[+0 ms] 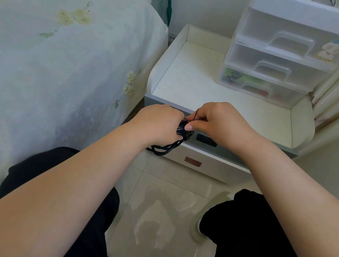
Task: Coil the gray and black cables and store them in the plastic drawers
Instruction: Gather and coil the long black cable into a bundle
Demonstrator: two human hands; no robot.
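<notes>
A coiled black cable (168,147) hangs in loops below my left hand (156,123), which is closed around the bundle in front of the nightstand's edge. My right hand (216,120) touches the same bundle and pinches a thin dark tie (196,115) that sticks up between its fingers. The translucent plastic drawers (283,56), a stack of three with all fronts pushed in, stand at the back right of the nightstand top. No gray cable shows in view.
The white nightstand (199,79) has raised side rims and a drawer with a brown handle (192,162) below. A bed with a floral cover (58,57) fills the left. Curtains (337,98) hang at right. My knees and a slipper (208,213) are over the tiled floor.
</notes>
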